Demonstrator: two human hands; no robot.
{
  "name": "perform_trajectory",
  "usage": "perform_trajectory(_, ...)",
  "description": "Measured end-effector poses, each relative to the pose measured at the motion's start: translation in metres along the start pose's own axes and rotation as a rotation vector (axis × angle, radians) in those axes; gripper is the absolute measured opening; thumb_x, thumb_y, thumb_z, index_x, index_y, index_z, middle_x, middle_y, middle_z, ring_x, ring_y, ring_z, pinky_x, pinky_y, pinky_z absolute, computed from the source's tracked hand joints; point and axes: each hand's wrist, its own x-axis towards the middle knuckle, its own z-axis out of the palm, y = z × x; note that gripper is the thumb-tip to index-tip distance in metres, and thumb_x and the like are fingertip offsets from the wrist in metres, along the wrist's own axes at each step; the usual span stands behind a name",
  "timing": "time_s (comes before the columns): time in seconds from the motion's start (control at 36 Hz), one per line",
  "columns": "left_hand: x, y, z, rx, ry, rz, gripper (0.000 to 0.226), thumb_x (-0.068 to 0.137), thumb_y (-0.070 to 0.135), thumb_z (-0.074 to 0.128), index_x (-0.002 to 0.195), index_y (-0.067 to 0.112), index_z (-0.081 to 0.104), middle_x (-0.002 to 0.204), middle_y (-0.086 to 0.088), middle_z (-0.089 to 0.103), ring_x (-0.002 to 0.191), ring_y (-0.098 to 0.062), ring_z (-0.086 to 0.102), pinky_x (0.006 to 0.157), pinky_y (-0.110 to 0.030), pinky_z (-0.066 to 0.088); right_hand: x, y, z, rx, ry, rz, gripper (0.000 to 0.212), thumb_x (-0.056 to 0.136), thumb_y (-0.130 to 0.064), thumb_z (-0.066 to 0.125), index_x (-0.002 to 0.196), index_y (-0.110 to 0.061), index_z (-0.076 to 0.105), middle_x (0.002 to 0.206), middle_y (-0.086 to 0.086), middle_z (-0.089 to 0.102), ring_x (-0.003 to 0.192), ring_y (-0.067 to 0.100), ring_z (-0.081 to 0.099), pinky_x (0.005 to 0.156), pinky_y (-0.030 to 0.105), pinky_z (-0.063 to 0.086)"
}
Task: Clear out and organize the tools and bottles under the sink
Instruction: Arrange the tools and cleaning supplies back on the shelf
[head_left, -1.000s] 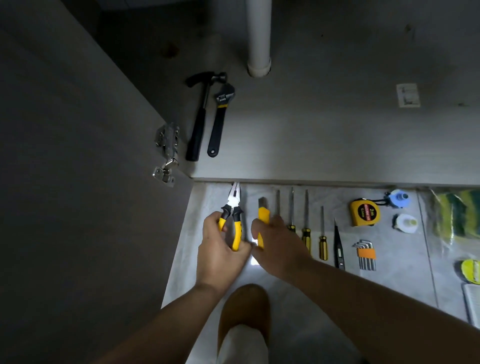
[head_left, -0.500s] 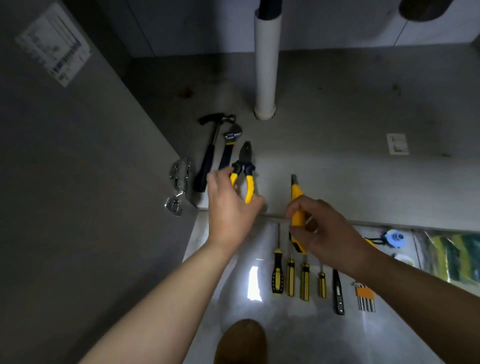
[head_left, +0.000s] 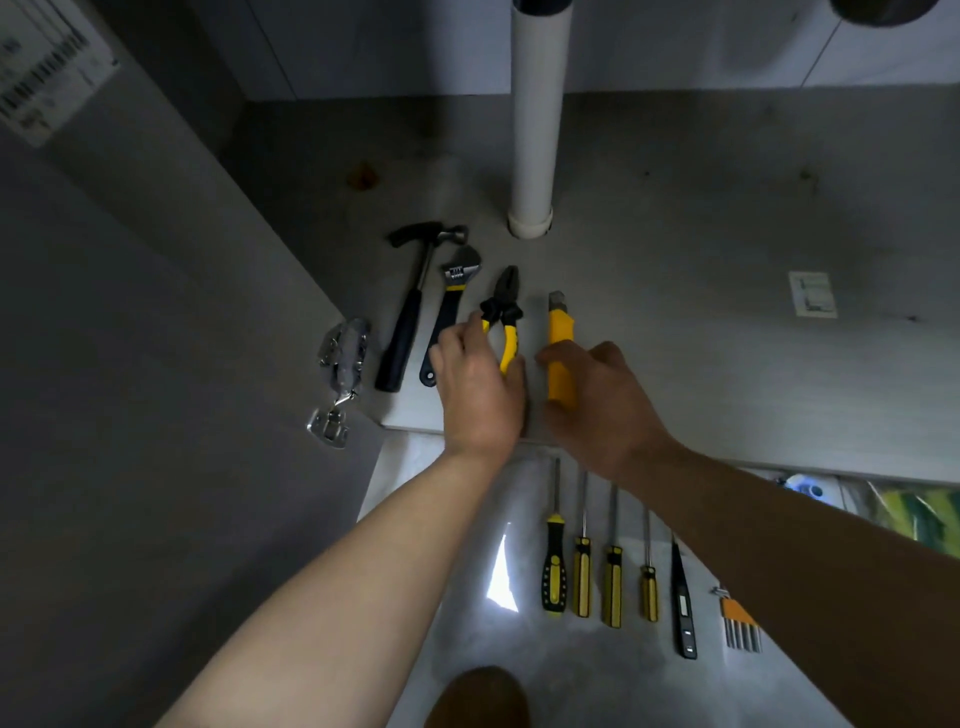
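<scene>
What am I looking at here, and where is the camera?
There is no machine here, just a person's two bare hands. One camera worn on the head looks down into a cupboard under a sink. The left hand holds yellow-handled pliers, and the right hand holds a yellow knife. Both tools are down at the cupboard floor, beside a hammer and a wrench, near a white pipe. In front, on the room floor, lie a row of screwdrivers and some hex keys.

Both my forearms stretch forward, bare, nearly parallel. My left hand (head_left: 480, 387), back up, pinches the pliers (head_left: 503, 312) handles between thumb and fingers. My right hand (head_left: 602, 410) is just beside it, fingers curled over the utility knife (head_left: 560, 332) lower end.
</scene>
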Motion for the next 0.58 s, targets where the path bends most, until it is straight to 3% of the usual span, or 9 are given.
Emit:
perform_trajectory(0.14, -0.008, -0.010, -0.009, -0.002, 0.025, 0.040, 0.073, 0.088, 0.029, 0.074, 0.152, 0.015, 0.041, 0.135, -0.010, 0.046, 0.126, -0.026, 0.039, 0.109, -0.033, 0.037, 0.018, -0.003, 0.009, -0.031, 0.034, 0.036, 0.057, 0.085, -0.012, 0.059, 0.139, -0.027, 0.054, 0.123, 0.015, 0.044, 0.110, 0.041, 0.054, 0.098, 0.042, 0.049)
perform_trajectory(0.25, -0.018, -0.021, -0.014, 0.006, 0.015, 0.139, 0.059, 0.086, 0.017, 0.071, 0.142, 0.024, 0.055, 0.130, -0.006, 0.046, 0.121, -0.023, 0.038, 0.105, -0.025, 0.036, 0.020, 0.003, 0.014, -0.061, 0.083, 0.020, 0.059, 0.087, -0.012, 0.058, 0.143, -0.026, 0.051, 0.124, 0.015, 0.042, 0.113, 0.039, 0.051, 0.097, 0.039, 0.049)
perform_trajectory(0.44, -0.021, -0.018, -0.014, 0.040, 0.013, 0.107, 0.029, 0.091, 0.022, 0.069, 0.118, 0.013, 0.065, 0.129, -0.005, 0.049, 0.117, -0.024, 0.040, 0.099, -0.028, 0.040, 0.013, 0.010, 0.020, -0.047, 0.153, -0.051, 0.061, 0.090, -0.017, 0.062, 0.148, -0.023, 0.044, 0.119, 0.012, 0.046, 0.110, 0.034, 0.052, 0.093, 0.040, 0.050)
perform_trajectory(0.58, -0.015, -0.015, -0.012, 0.074, 0.034, 0.077, 0.027, 0.091, 0.024, 0.069, 0.113, 0.009, 0.065, 0.131, -0.007, 0.051, 0.117, -0.026, 0.042, 0.097, -0.031, 0.043, 0.022, 0.005, 0.022, -0.063, 0.165, -0.037, 0.058, 0.090, -0.013, 0.059, 0.146, -0.013, 0.046, 0.121, 0.015, 0.049, 0.108, 0.037, 0.054, 0.091, 0.043, 0.050)
